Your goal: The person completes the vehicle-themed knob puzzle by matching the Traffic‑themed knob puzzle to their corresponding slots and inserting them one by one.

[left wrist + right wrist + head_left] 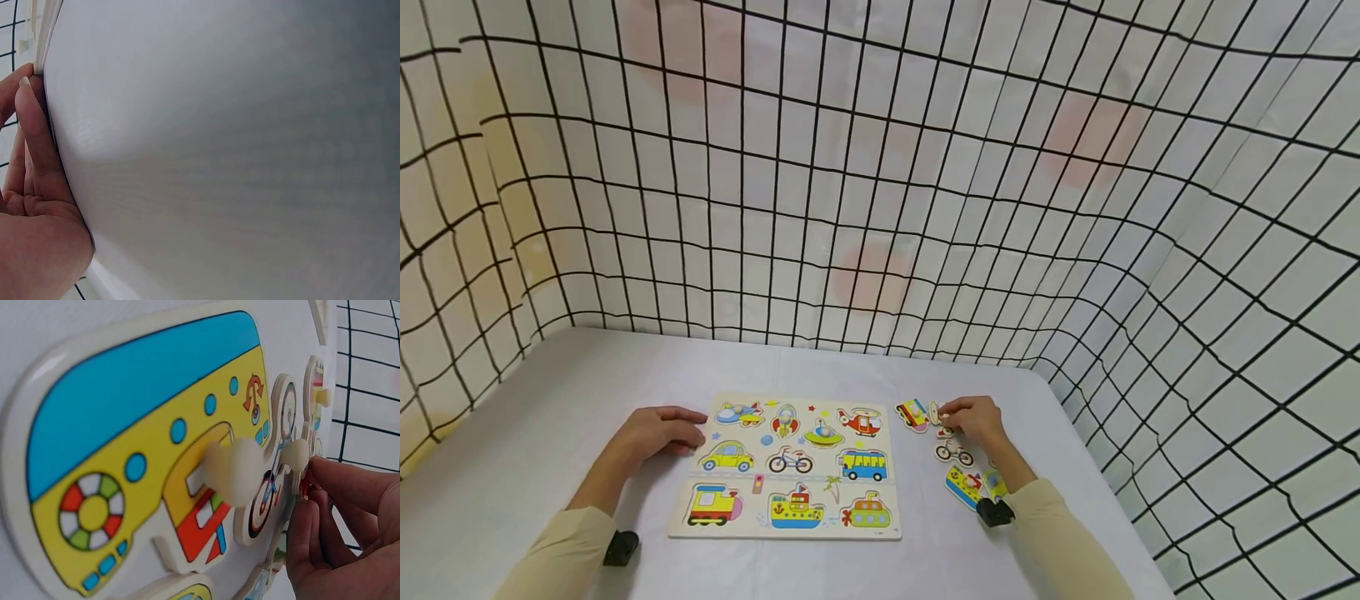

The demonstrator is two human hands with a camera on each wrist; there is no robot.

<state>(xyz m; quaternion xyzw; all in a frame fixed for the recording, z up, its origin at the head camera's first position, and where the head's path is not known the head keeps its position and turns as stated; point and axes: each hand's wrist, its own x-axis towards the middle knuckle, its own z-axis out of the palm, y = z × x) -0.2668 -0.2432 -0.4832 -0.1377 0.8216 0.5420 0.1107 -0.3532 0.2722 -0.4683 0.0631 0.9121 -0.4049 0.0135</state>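
A wooden vehicle puzzle board (754,503) lies flat on the white table, pictures facing up. My left hand (658,433) rests at the board's left side, fingers loosely extended; in the left wrist view the fingertips (26,84) are right at the board's edge. To the right of the board, my right hand (973,419) pinches a small puzzle piece (304,486) with red on it, mostly hidden by the fingers. Close by lie a train piece (913,415), a bicycle piece (954,453) and a ship piece (962,486), the last large in the right wrist view with its knob.
Another yellow-green piece (995,483) is partly covered by my right forearm. Black wrist mounts (621,548) sit under both sleeves. A white backdrop with a black grid (820,208) surrounds the table (820,575) at the back and sides.
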